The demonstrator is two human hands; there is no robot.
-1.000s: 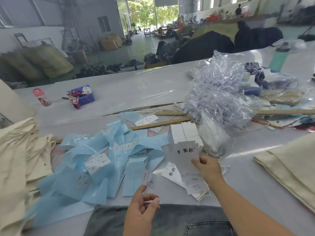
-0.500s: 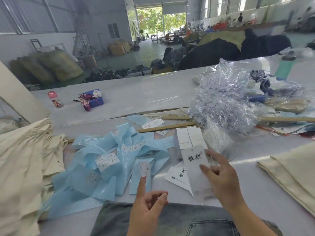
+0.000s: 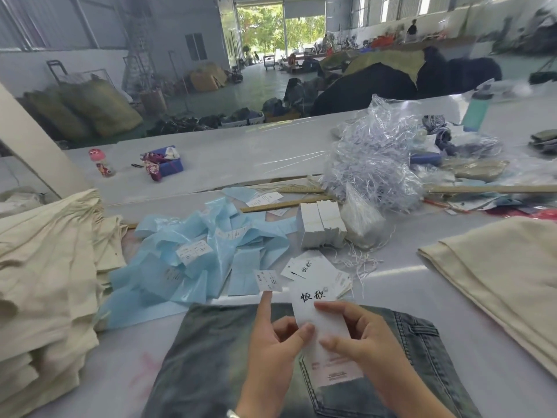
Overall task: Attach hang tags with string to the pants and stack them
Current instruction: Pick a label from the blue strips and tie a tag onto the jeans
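Hang tag (image 3: 320, 319) is a long white card, held above the jeans (image 3: 211, 357). Long axis runs roughly away from the person, tilted a little to the left at the far end. Black brush lettering at the far end, small pink/grey print at the near end.

Right hand (image 3: 366, 342) pinches the tag's right edge: thumb on the face, fingers curled behind. Left hand (image 3: 272, 342) has its thumb pressed on the tag's left edge; index finger sticks straight out with a small printed sticker (image 3: 269, 280) on its tip, other fingers curled.

Jeans lie flat on the table (image 3: 241, 158), right under the tag, grey-green wash, back pocket facing up just right of the tag.

Relative to the jeans:
- just beyond: two or three loose tags (image 3: 304, 268) flat on the table, same lettering
- beyond-left: heap of pale blue sticker backing sheets (image 3: 193, 260)
- further beyond: white block of stacked tags (image 3: 321, 226), strings (image 3: 358, 260) trailing beside it, a clear bag of string bundles (image 3: 376, 158) behind
- left: stack of cream pants (image 3: 45, 282)
- right: more folded cream fabric (image 3: 506, 267)
- wooden rulers (image 3: 286, 203) across the table past the tag block

Table surface is glossy white-grey. Room is a big warehouse hall: concrete floor, sacks and dark fabric piles, open doorway with trees at the far end.
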